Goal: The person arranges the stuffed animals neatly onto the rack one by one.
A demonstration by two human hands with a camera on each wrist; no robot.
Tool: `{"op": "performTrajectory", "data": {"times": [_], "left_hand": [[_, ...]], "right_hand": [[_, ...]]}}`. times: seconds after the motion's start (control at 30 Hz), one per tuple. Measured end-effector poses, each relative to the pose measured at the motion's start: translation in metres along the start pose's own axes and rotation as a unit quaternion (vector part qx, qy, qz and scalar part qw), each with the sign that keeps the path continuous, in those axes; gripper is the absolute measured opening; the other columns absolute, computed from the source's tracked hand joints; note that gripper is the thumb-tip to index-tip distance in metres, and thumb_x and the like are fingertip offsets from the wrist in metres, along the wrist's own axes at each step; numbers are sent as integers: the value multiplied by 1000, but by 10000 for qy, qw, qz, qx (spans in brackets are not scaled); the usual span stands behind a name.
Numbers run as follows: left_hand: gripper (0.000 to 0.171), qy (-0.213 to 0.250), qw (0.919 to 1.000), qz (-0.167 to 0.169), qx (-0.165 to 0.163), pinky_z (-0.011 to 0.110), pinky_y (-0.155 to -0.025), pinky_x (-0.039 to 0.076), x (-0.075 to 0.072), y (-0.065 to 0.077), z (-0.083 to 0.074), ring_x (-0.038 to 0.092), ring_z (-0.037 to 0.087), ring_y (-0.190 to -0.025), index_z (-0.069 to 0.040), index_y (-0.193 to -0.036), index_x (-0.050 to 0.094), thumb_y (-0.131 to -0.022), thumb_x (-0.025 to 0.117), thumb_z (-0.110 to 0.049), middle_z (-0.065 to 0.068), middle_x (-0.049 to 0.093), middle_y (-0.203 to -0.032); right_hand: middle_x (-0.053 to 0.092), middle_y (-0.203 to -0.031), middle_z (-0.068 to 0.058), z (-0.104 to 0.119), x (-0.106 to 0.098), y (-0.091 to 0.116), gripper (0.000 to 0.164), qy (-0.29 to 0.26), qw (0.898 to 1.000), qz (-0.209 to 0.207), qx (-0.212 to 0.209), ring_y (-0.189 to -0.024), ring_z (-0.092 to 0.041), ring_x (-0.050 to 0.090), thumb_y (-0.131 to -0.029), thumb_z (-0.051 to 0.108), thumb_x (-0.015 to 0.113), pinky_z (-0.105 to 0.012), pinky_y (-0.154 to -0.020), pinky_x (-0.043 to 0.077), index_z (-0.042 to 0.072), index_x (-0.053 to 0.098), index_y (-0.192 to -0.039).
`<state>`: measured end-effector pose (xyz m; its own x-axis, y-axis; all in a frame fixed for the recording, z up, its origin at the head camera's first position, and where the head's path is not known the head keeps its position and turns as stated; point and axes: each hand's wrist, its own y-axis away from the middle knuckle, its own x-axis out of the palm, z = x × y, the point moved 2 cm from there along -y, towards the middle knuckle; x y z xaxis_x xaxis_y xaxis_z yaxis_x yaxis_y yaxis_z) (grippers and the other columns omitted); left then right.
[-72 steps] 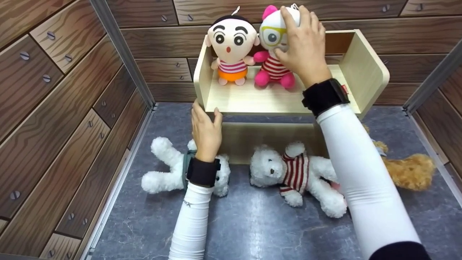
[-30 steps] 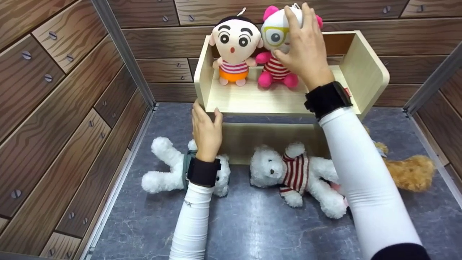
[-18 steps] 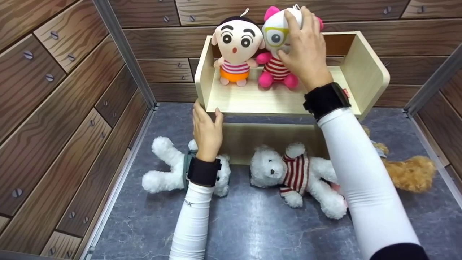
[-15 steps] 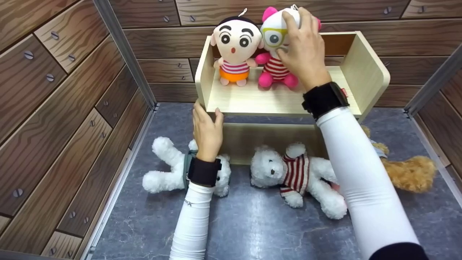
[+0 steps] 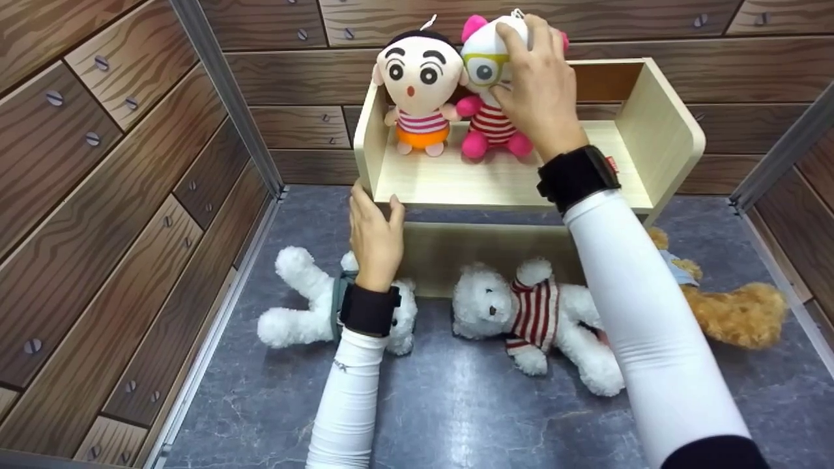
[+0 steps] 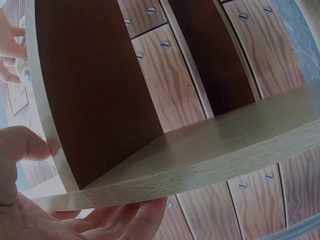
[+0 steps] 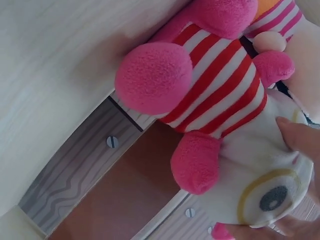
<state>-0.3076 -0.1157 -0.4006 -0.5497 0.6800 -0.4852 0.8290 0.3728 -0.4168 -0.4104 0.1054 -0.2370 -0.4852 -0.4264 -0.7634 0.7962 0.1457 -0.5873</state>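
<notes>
In the head view a pale wooden two-tier shelf (image 5: 456, 189) holds two plush dolls on its upper board. My right hand (image 5: 546, 91) grips the head of a white-and-pink plush doll (image 5: 493, 125) with yellow glasses and a red-striped body. In the right wrist view my thumb (image 7: 300, 136) presses its face. The doll sits against a black-haired boy doll (image 5: 420, 78) in orange shorts, at the upper board's left end. Lower left, my left hand (image 5: 376, 238) holds the shelf's left side; its fingers (image 6: 145, 220) curl under the panel edge in the left wrist view.
On the grey floor (image 5: 449, 417) lie a white teddy in green (image 5: 303, 326), partly behind my left wrist, and a white teddy in a striped sweater (image 5: 534, 312). A brown plush toy (image 5: 739, 312) lies right, partly behind my right forearm. Wood-patterned walls (image 5: 130, 163) surround the floor.
My right hand and the plush doll with glasses have shifted slightly left, after a small shift right earlier. The boy doll's head leans further left. My left hand stays on the shelf.
</notes>
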Motion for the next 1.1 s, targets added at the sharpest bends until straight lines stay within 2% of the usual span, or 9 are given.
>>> {"op": "performTrajectory", "data": {"times": [0.2,0.33,0.43,0.63,1.1], "left_hand": [[63,-9,10000,-37,-32,50,-100,46,3,3,-4,51,37,-126,3,-148,32,-100,56,-29,23,51,-137],[64,-4,10000,0,-86,50,-99,47,3,4,-4,52,37,-125,3,-149,31,-100,57,-29,22,51,-137],[64,7,10000,-31,-90,50,-98,48,2,3,-4,52,38,-124,3,-149,32,-99,57,-29,22,51,-136],[63,17,10000,-67,-55,51,-98,48,3,3,-5,52,38,-124,3,-147,33,-99,57,-30,23,51,-137],[64,40,10000,-22,14,51,-96,48,1,3,-4,52,38,-124,4,-148,31,-99,56,-28,24,49,-138]], "right_hand": [[35,-154,-13,-3,1,1,72,-93,9999,-110,-51,-142,-30,32,-84,19,78,-53,-100,48,20,46,-149],[24,-161,-17,-4,0,2,85,31,10000,25,-41,-146,-37,24,-83,28,80,-54,-112,34,24,35,-156],[18,-164,-17,-6,-2,2,94,71,9999,137,13,-148,-40,18,-82,32,81,-53,-117,26,26,28,-159],[18,-164,-17,-13,-3,5,96,-13,9999,139,62,-148,-39,19,-82,28,79,-50,-117,27,19,23,-160],[19,-162,-21,-19,-3,10,95,-52,9999,14,131,-149,-37,19,-82,31,78,-48,-119,23,19,23,-159]]}}
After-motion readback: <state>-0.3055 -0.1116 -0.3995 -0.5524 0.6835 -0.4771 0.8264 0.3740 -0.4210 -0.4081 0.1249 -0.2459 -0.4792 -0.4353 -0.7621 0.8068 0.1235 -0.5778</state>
